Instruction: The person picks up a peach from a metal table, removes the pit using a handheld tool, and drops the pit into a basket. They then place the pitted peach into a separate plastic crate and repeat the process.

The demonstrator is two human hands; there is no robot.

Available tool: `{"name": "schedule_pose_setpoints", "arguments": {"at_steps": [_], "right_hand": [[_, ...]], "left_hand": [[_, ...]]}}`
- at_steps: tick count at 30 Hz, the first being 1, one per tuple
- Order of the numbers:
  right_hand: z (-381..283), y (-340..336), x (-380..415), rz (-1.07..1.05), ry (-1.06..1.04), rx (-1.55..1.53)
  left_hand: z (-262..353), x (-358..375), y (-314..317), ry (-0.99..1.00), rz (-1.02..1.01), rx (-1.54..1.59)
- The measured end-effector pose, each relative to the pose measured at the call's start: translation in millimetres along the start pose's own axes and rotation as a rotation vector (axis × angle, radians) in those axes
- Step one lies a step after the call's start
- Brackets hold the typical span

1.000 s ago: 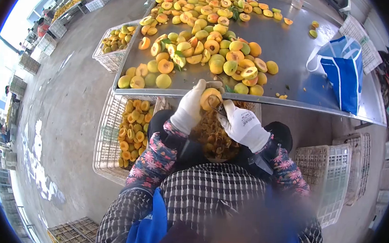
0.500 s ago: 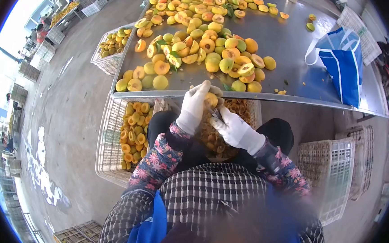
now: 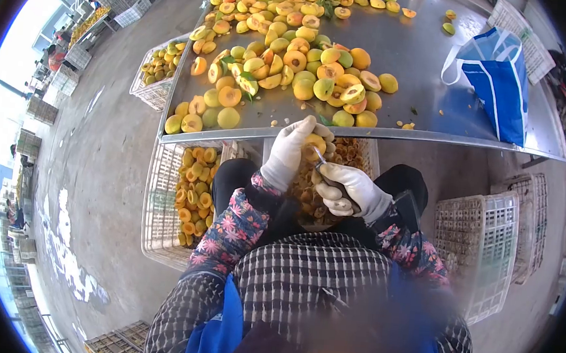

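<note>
My gloved left hand (image 3: 287, 152) is closed around a yellow peach half (image 3: 313, 142), just below the front edge of the metal table (image 3: 420, 88). Curled round a thin metal tool (image 3: 321, 156), my gloved right hand (image 3: 351, 189) keeps its tip against the cut face of the fruit. The shape of that tip is too small to make out. Under both hands, between my knees, a crate holds brownish pits and scraps (image 3: 347, 156). Cut and whole peaches (image 3: 304, 63) lie heaped on the table beyond.
A white crate (image 3: 157, 197) with hollowed peach halves (image 3: 196, 193) stands at my left. Another crate (image 3: 152, 89) of fruit sits beside the table's left side. On the table's right is a blue bag (image 3: 495, 93). Stacked crates (image 3: 475, 249) stand at my right.
My right hand has drawn slightly back and turned, its fingers now more curled, so the tool shows better against the peach half. My left hand still holds the fruit in nearly the same place.
</note>
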State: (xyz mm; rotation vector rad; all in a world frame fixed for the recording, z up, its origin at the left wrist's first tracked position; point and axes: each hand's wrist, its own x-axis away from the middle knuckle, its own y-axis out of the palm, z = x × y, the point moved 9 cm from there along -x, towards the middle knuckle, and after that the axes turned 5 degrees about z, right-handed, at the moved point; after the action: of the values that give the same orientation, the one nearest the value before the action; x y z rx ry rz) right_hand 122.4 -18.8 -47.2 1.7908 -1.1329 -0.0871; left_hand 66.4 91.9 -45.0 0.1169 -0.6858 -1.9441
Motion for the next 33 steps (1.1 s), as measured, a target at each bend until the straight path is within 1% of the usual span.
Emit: {"name": "schedule_pose_setpoints", "arguments": {"at_steps": [2, 3, 4, 5, 6, 7, 8, 9, 10, 12, 13, 14, 16, 17, 18, 20, 21, 22, 23, 24, 25, 26, 27, 28, 29, 31, 33], "right_hand": [[7, 0, 15, 0.001, 0.04, 0.118], [10, -3, 21, 0.045, 0.061, 0.223], [14, -8, 25, 0.089, 0.082, 0.329], [8, -15, 29, 0.082, 0.008, 0.589], [3, -26, 31, 0.167, -0.04, 0.889], [-1, -36, 34, 0.145, -0.297, 1.221], [-3, -37, 40, 0.191, -0.249, 1.331], [-6, -38, 47, 0.232, -0.195, 1.441], [-6, -41, 49, 0.237, -0.21, 1.477], [-2, -50, 52, 0.237, -0.253, 1.553], [-2, -49, 53, 0.238, -0.176, 1.534], [-1, -51, 52, 0.245, -0.171, 1.528], [0, -56, 51, 0.254, -0.165, 1.527], [-2, -53, 51, 0.245, -0.197, 1.531], [-2, -52, 52, 0.246, -0.184, 1.533], [-7, -45, 55, 0.265, -0.169, 1.533], [-9, -43, 58, 0.292, -0.129, 1.517], [-9, -48, 58, 0.327, -0.135, 1.481], [-7, -53, 58, 0.337, -0.164, 1.465], [-9, -55, 57, 0.345, -0.19, 1.452], [-10, -55, 54, 0.34, -0.15, 1.442], [-10, -54, 52, 0.338, -0.112, 1.428], [-9, -53, 49, 0.338, -0.073, 1.411], [-12, -45, 46, 0.315, -0.126, 1.454], [-14, -40, 41, 0.293, -0.181, 1.497], [-17, -30, 32, 0.231, -0.32, 1.569], [-17, -19, 27, 0.155, -0.481, 1.621]], "left_hand": [[3, -3, -5, 0.063, 0.045, -0.106], [5, 2, -12, 0.034, 0.115, -0.057], [14, 9, -16, 0.074, 0.12, -0.201], [25, 17, -21, 0.119, 0.119, -0.344], [38, 27, -28, 0.163, 0.119, -0.487], [55, 41, -32, 0.224, 0.101, -0.873], [73, 55, -37, 0.28, 0.083, -1.26], [90, 66, -59, 0.186, 0.207, -1.472], [107, 77, -83, 0.082, 0.336, -1.679], [138, 101, -143, 0.023, 0.593, -1.666], [149, 111, -165, -0.041, 0.678, -1.726], [159, 123, -188, -0.113, 0.769, -1.78], [158, 130, -273, -0.301, 0.809, -1.806], [154, 137, -310, -0.402, 0.833, -1.813], [146, 146, -344, -0.514, 0.852, -1.876], [158, 171, -355, -0.388, 1.284, -1.93], [166, 173, -343, -0.289, 1.36, -2.002], [176, 169, -323, 0.026, 1.379, -1.906], [179, 161, -306, 0.22, 1.359, -1.841], [183, 148, -275, 0.356, 1.265, -1.702], [186, 131, -248, 0.485, 1.168, -1.558], [180, 101, -246, 0.48, 1.023, -1.445], [177, 77, -219, 0.552, 0.898, -1.456], [167, 47, -205, 0.565, 0.762, -1.464], [154, 13, -204, 0.429, 0.706, -1.583], [126, -23, -183, 0.266, 0.593, -1.756], [115, -43, -184, 0.084, 0.605, -1.848]]}}
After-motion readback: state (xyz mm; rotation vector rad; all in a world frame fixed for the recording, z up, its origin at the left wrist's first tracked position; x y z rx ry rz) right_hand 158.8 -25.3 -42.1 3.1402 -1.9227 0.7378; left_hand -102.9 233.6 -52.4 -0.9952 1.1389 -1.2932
